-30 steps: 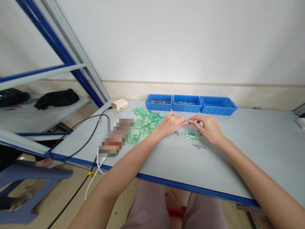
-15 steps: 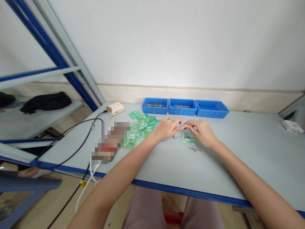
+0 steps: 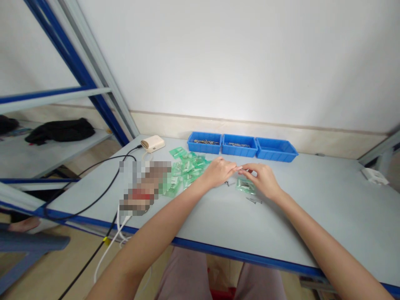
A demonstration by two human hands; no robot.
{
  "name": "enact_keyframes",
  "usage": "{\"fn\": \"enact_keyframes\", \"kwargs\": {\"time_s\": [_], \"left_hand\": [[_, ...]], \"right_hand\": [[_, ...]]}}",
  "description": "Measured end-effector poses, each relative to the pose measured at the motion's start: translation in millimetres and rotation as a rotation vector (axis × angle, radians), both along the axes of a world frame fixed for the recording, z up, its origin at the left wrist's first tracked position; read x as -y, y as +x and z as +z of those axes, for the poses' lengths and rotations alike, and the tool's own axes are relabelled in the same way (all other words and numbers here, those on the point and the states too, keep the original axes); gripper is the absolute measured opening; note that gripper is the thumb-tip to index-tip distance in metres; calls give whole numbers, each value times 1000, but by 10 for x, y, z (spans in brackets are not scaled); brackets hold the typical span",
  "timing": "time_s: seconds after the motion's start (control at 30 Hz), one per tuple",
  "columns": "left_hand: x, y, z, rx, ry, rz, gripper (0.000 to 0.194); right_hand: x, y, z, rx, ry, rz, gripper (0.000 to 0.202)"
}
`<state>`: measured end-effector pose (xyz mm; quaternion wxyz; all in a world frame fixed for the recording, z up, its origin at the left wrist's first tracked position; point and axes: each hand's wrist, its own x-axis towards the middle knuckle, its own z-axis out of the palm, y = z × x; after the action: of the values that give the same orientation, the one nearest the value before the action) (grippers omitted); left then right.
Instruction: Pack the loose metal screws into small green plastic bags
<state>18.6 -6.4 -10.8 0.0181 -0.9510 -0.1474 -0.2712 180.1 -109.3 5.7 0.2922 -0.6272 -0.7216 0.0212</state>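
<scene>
My left hand is closed, its thumb and fingertips meeting those of my right hand above the table. The right hand's fingers pinch a thin dark metal piece, mostly hidden by the fingers. What the left fingertips hold, if anything, is too small to make out. Just below the right hand lies a green-tinted plastic bag with metal screws inside. A few loose screws rest in front of it. More small metal pieces lie beside the left hand.
A pile of green plastic packets is left of my hands. Three blue bins line the wall; the left and middle ones hold thin metal parts. A cream-coloured device, a black cable and a blurred-out object occupy the left side.
The view has shifted slightly. My fingertips have drawn closer together, and the left fingers are more curled than before. The bag and loose screws remain in place on the table.
</scene>
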Motion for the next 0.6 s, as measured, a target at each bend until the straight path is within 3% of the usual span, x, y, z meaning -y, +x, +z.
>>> {"fn": "enact_keyframes", "kwargs": {"time_s": [0.13, 0.3, 0.4, 0.5, 0.6], "left_hand": [[-66, -41, 13, 73, -37, 109, 53], [-221, -136, 45, 277, -152, 360, 63], [-279, -183, 58, 381, -187, 461, 66], [-288, -202, 65, 410, -156, 488, 65], [-258, -184, 61, 362, -94, 483, 62]], "right_hand": [[-142, 3, 70, 121, 22, -85, 30], [-629, 122, 358, 240, 51, -247, 34], [-787, 120, 449, 254, 98, -334, 32], [-701, -24, 341, 281, 62, -267, 24], [-513, -189, 82, 287, -45, -136, 10]]}}
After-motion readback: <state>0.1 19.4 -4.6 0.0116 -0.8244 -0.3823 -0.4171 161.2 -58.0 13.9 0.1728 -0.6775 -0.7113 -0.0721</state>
